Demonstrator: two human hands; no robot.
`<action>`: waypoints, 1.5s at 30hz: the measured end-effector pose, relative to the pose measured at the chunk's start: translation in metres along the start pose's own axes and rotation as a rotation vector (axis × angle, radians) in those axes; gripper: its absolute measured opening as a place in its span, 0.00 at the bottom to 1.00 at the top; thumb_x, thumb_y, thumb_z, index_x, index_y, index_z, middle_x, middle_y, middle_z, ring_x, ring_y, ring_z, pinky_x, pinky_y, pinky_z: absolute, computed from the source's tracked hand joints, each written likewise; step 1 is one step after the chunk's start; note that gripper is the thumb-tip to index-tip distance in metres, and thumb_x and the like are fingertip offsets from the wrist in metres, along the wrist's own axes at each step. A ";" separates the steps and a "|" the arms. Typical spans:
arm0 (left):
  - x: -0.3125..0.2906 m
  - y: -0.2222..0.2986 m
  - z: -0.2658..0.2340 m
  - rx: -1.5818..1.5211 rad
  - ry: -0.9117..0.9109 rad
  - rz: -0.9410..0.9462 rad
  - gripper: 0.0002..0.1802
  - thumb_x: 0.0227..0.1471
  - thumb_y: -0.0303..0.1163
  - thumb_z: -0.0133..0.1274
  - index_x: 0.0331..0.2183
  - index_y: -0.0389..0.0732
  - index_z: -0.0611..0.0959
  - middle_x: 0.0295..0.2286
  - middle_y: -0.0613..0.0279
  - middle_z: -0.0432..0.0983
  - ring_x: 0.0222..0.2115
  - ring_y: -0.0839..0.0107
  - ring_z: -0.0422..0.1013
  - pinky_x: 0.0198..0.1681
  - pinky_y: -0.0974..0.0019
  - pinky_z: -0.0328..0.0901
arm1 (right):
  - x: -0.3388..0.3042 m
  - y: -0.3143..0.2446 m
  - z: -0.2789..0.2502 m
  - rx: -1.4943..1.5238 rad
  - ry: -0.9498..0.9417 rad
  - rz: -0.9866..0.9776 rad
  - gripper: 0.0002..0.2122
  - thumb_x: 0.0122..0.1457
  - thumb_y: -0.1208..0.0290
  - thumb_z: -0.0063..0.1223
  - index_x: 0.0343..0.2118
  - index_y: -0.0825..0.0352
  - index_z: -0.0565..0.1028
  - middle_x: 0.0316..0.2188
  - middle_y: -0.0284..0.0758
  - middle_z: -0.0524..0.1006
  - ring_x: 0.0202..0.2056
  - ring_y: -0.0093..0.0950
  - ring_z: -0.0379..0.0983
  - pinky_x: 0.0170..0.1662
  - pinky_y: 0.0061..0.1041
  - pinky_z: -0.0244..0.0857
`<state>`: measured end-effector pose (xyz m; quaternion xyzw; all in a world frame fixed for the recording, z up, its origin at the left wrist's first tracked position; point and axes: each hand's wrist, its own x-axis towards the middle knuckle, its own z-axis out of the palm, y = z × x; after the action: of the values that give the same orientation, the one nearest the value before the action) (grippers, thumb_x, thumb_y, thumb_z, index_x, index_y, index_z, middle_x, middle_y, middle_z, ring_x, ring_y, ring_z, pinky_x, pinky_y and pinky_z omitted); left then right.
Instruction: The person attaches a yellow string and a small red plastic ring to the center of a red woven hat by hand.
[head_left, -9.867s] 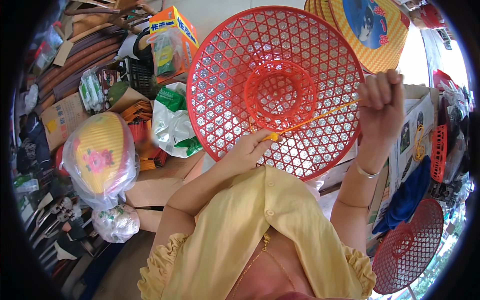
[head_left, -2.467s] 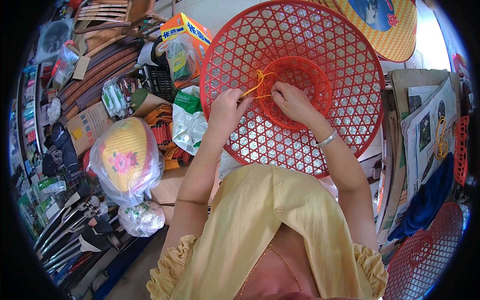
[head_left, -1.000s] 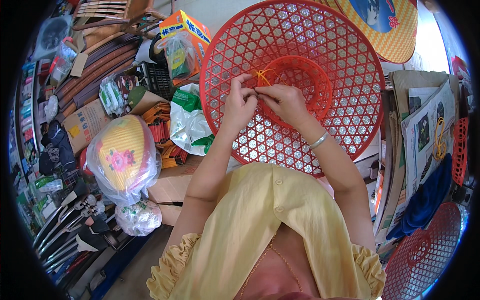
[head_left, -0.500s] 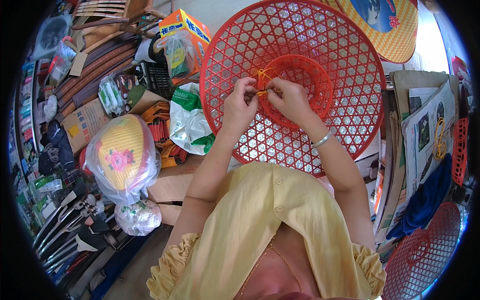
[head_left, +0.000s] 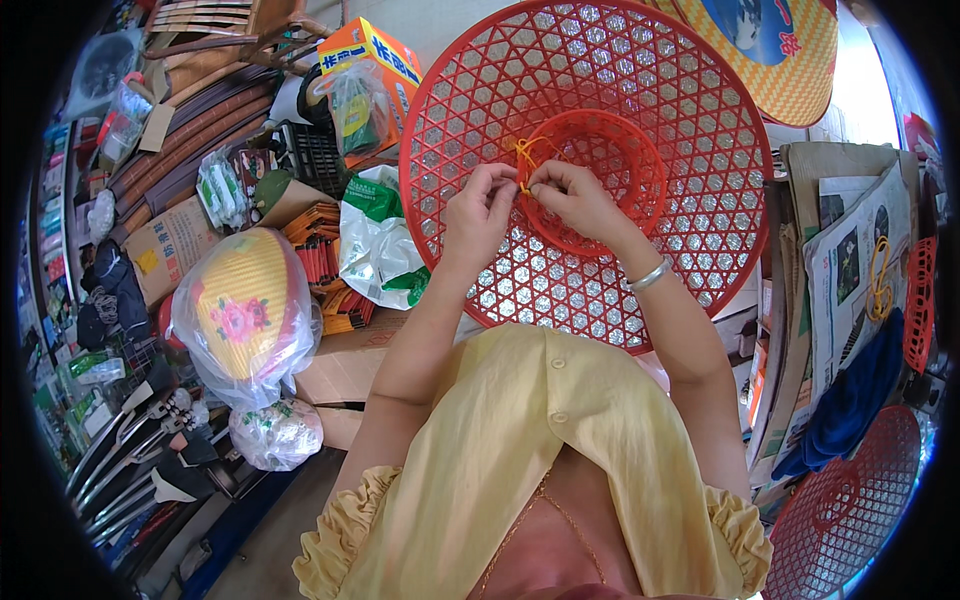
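Note:
A large red openwork hat, woven in a lattice, lies hollow side up in front of me. Its smaller round inner ring stands inside it, right of the middle. Yellow cord is looped at that ring's left side, and a short bit of it runs down between my fingertips. My left hand is closed, pinching at the cord from the left. From the right, my right hand pinches the cord with thumb and forefinger, over the ring's edge. The exact ends of the cord are too small to make out.
At left sit a yellow woven hat in clear plastic, a white-and-green bag and an orange box. Another yellow hat is at the far right. Newspapers with yellow cord and a second red lattice piece are at right.
Both hands have shifted slightly, with the left fingertips drawn a little lower. The cord between them looks less bunched. The red hat stays in place.

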<state>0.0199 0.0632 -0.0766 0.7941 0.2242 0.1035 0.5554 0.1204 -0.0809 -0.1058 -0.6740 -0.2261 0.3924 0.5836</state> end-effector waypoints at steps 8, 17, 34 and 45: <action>-0.003 0.010 -0.017 0.135 -0.064 -0.027 0.15 0.48 0.21 0.55 0.40 0.40 0.76 0.29 0.57 0.79 0.29 0.72 0.77 0.31 0.69 0.70 | -0.013 -0.023 -0.019 -0.498 0.039 -0.018 0.06 0.59 0.71 0.51 0.35 0.67 0.74 0.24 0.37 0.77 0.25 0.28 0.73 0.30 0.28 0.64; 0.000 0.018 -0.024 0.298 -0.133 -0.020 0.15 0.47 0.21 0.55 0.40 0.41 0.75 0.27 0.57 0.79 0.29 0.64 0.77 0.33 0.65 0.69 | -0.021 -0.028 -0.028 -0.892 0.145 0.067 0.09 0.60 0.64 0.47 0.38 0.63 0.74 0.33 0.39 0.79 0.36 0.41 0.76 0.39 0.41 0.68; 0.067 0.055 0.008 0.441 -0.274 0.420 0.12 0.50 0.24 0.52 0.40 0.39 0.78 0.37 0.57 0.76 0.40 0.59 0.71 0.44 0.61 0.68 | -0.111 -0.114 -0.092 -0.076 -0.036 -0.174 0.09 0.53 0.69 0.61 0.28 0.70 0.74 0.30 0.30 0.72 0.33 0.18 0.67 0.38 0.19 0.62; 0.115 0.071 0.119 0.650 -0.891 0.820 0.10 0.47 0.33 0.56 0.36 0.48 0.84 0.33 0.62 0.78 0.39 0.60 0.72 0.45 0.58 0.67 | -0.177 -0.148 -0.091 0.220 0.245 -0.293 0.11 0.59 0.67 0.54 0.25 0.68 0.71 0.18 0.29 0.70 0.22 0.18 0.65 0.26 0.20 0.58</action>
<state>0.1867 -0.0022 -0.0630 0.9079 -0.3247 -0.1036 0.2439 0.1107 -0.2394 0.0853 -0.6088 -0.2047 0.2411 0.7276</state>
